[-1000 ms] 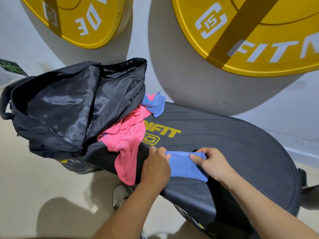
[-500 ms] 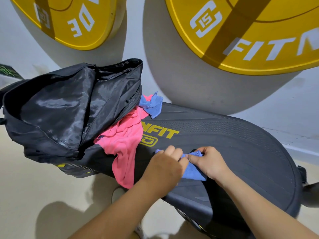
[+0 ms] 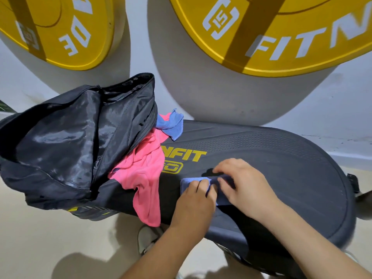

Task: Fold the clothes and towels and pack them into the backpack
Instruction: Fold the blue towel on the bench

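A small folded blue towel (image 3: 188,181) lies on the black exercise platform (image 3: 281,168). My left hand (image 3: 195,200) pinches its near left part. My right hand (image 3: 243,184) covers its right half, fingers curled onto the cloth. The open black backpack (image 3: 70,141) lies on the platform's left end with its mouth towards the wall. A pink garment (image 3: 145,174) spills from under the backpack over the platform's front edge. A second blue towel (image 3: 171,125), crumpled, sits behind the pink garment next to the backpack.
Two big yellow weight plates (image 3: 281,37) lean on the grey wall behind the platform. A beige floor (image 3: 40,238) lies below, and my shoe (image 3: 147,238) shows under the platform's front edge. The platform's right half is bare.
The blue towel has gone from a flat rectangle to a smaller bundle under both hands. My right hand has moved left over the towel, and the view has shifted slightly right.
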